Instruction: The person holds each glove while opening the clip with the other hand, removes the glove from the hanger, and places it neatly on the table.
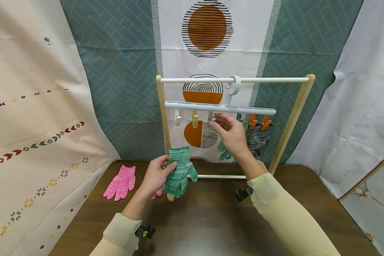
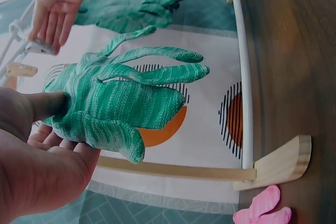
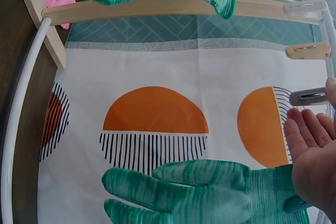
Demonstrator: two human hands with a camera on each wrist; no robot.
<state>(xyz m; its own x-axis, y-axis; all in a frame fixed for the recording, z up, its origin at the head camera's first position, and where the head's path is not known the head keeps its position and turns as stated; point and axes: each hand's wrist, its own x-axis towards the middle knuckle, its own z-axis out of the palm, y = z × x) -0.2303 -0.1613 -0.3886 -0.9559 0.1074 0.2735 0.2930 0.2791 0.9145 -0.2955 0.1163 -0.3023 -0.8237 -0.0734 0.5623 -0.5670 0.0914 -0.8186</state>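
A green striped knit glove [image 1: 180,167] hangs fingers down from my left hand [image 1: 156,175], which pinches it near the cuff between thumb and fingers. Higher up, my right hand [image 1: 233,137] pinches a grey clip [image 3: 308,97] on the pale blue hanger [image 1: 195,106]. Left of that clip on the bar are a cream clip [image 1: 195,120] and a white clip [image 1: 177,117]. Another green glove [image 3: 210,198] hangs just beyond my right hand, partly hidden by it in the head view.
The hanger hooks over the top rail of a wooden rack [image 1: 291,122]. Orange clips [image 1: 253,121] hold dark grey gloves [image 1: 258,139] at its right end. One pink glove [image 1: 121,182] lies on the brown table [image 1: 204,220]; more pink shows behind my left hand.
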